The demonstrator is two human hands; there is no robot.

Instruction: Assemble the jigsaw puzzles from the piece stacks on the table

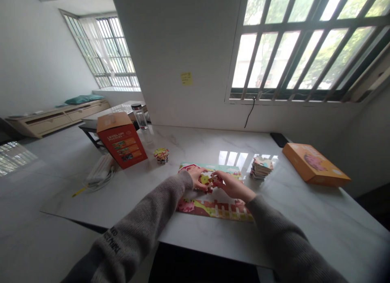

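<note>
Red-yellow jigsaw pieces point(207, 181) | between left hand point(196, 178) and right hand point(232, 185) | both narrow, pressing on them

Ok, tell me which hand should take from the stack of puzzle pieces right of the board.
Probably the right hand: it is nearer the stack of puzzle pieces than the left hand.

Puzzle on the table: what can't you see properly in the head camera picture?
Middle of the jigsaw puzzle: covered by the left hand and right hand.
Lower pieces in the stack of puzzle pieces: hidden by the ones on top.
Red box: its small print is too tiny to read.
Dark flat object: too dark to name.
</note>
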